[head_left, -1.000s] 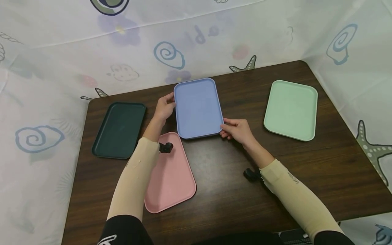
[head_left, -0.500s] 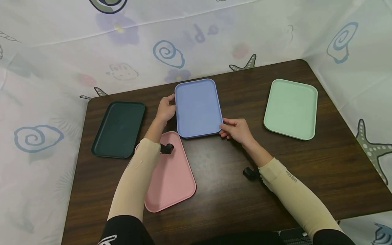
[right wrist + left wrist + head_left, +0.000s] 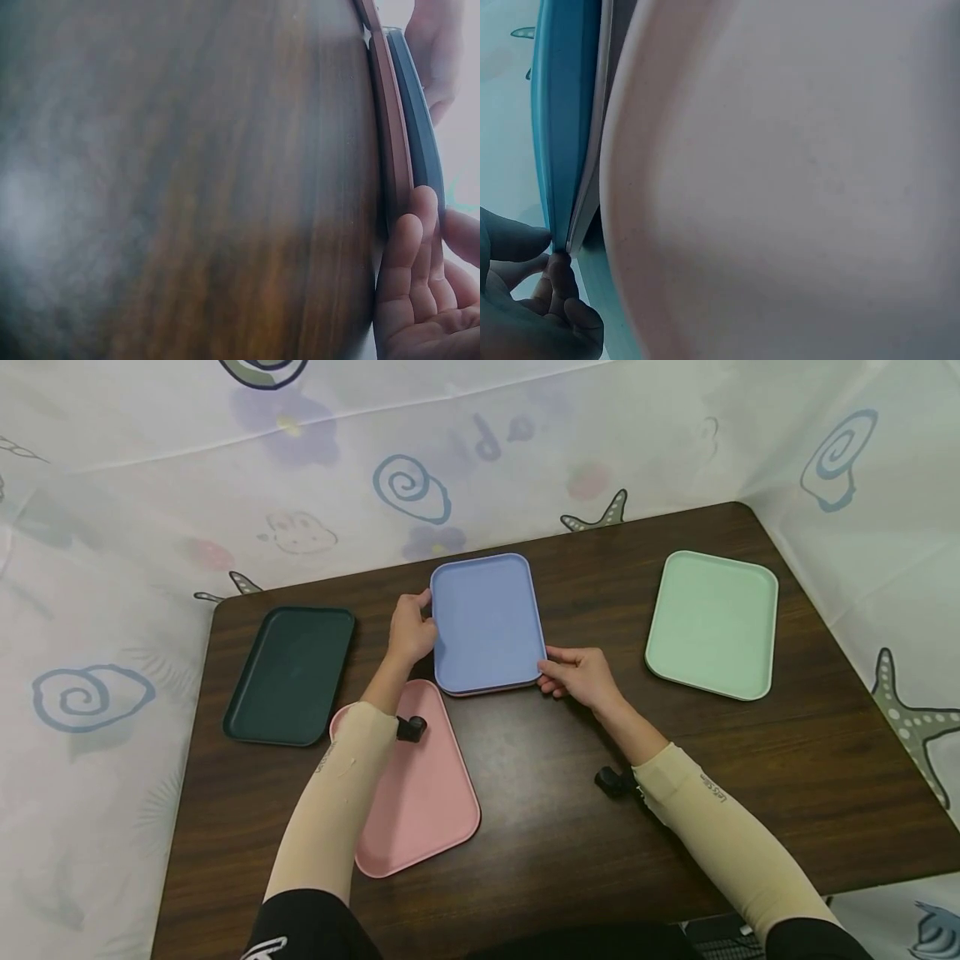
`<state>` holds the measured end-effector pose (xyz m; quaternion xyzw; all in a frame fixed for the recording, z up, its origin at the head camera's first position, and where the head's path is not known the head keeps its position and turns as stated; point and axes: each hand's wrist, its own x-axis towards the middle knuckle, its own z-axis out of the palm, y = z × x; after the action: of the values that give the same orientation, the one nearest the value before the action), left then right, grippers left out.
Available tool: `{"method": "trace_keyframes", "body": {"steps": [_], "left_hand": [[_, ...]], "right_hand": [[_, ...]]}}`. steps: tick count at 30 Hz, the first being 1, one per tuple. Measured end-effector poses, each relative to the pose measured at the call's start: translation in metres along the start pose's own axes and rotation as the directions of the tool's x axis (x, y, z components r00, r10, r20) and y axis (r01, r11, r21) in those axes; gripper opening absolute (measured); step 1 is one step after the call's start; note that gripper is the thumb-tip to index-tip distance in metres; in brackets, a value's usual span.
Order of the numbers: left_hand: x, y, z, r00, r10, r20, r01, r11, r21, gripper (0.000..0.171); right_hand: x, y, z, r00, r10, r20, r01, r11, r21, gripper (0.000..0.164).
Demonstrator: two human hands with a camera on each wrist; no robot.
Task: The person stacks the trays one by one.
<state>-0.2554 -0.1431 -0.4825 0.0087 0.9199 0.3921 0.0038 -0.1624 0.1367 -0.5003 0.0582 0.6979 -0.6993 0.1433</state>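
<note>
A blue tray (image 3: pixel 487 622) lies at the table's far middle, on top of a pinkish tray (image 3: pixel 396 120) whose edge shows beneath it. My left hand (image 3: pixel 412 629) holds the blue tray's left edge between thumb and fingers. At its near right corner, my right hand (image 3: pixel 583 677) pinches the rim, thumb on top and fingers below. In the right wrist view those fingers reach the edges of both stacked trays. A separate pink tray (image 3: pixel 423 785) lies nearer, partly under my left forearm. Most of the lower stacked tray is hidden.
A dark green tray (image 3: pixel 291 677) lies on the left of the brown wooden table (image 3: pixel 555 827), and a light green tray (image 3: pixel 712 625) on the right. A patterned cloth (image 3: pixel 510 452) hangs behind the table and at both sides.
The blue tray has shifted slightly right and settled lower, with my left hand moving along. A pinkish edge now shows under its front. My right hand keeps its grip.
</note>
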Motion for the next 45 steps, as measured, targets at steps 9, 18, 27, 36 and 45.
{"method": "trace_keyframes", "body": {"steps": [9,18,27,36,45], "left_hand": [[-0.003,0.002,-0.001,1.000,-0.015,-0.001,0.015,1.000,0.004,0.059],[-0.004,-0.001,-0.001,1.000,-0.014,0.006,0.014,1.000,0.011,0.057],[-0.008,-0.002,-0.004,0.999,-0.009,0.044,0.008,1.000,0.011,0.055],[-0.020,-0.005,-0.008,0.994,0.007,0.111,-0.007,1.000,0.004,0.052],[-0.055,-0.003,-0.022,0.984,0.038,0.176,-0.034,0.999,-0.023,0.052]], "right_hand": [[0.000,0.000,0.000,1.000,-0.001,-0.002,0.001,1.000,0.004,0.046],[-0.001,0.003,0.000,1.000,-0.022,-0.013,0.022,1.000,0.004,0.046],[-0.002,0.004,-0.002,1.000,-0.010,-0.025,0.011,1.000,0.023,0.044],[-0.003,0.004,-0.004,1.000,0.006,0.003,-0.006,1.000,0.007,0.044],[-0.005,0.002,-0.007,0.999,0.024,0.023,-0.024,1.000,0.012,0.044]]}}
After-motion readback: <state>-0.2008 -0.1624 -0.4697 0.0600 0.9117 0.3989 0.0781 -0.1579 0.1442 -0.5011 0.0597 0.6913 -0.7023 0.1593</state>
